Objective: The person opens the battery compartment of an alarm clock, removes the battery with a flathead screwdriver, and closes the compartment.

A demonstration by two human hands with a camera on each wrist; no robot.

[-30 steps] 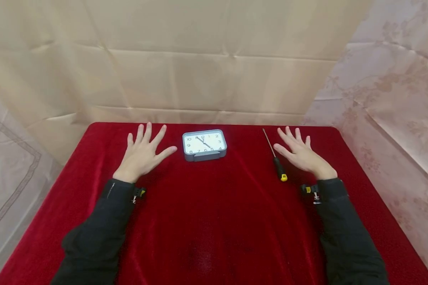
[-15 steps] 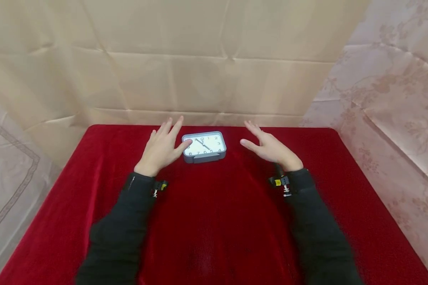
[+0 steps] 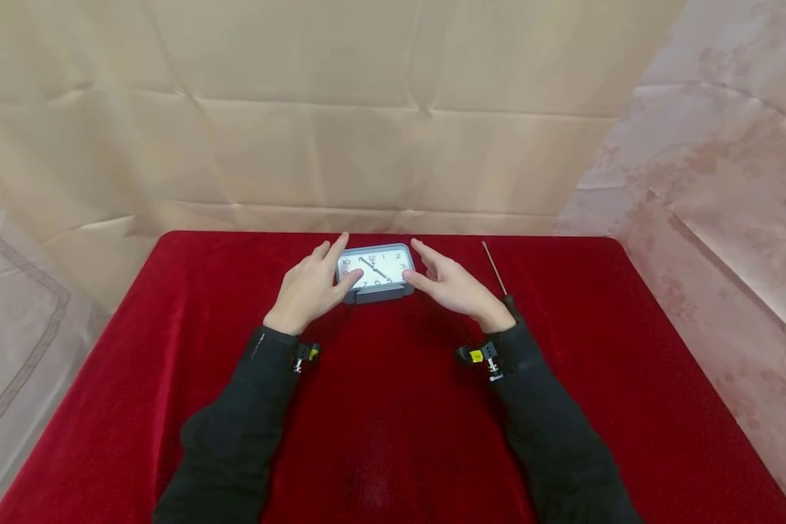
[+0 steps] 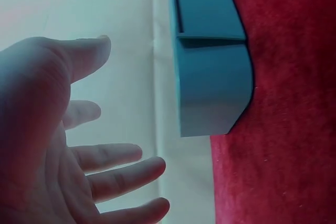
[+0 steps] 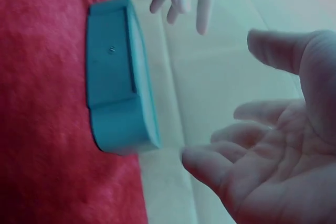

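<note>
A small grey rectangular clock (image 3: 375, 271) with a white face lies near the far edge of the red cloth table (image 3: 393, 437). My left hand (image 3: 311, 285) is at its left end and my right hand (image 3: 452, 287) at its right end, both with fingers spread and straight. The left wrist view shows a gap between my left hand (image 4: 68, 145) and the clock (image 4: 210, 77). A similar gap separates the clock (image 5: 118, 87) from my right hand (image 5: 273, 166) in the right wrist view. Neither hand holds anything.
A screwdriver (image 3: 495, 271) lies to the right of my right hand, its handle partly hidden behind my right wrist. Creased beige sheets (image 3: 393, 131) hang behind the table and to its right. Bare red cloth stretches in front of the clock.
Both hands have moved inward from wide apart to either end of the clock. The right hand passed over the screwdriver, whose shaft shows again. The clock has not moved.
</note>
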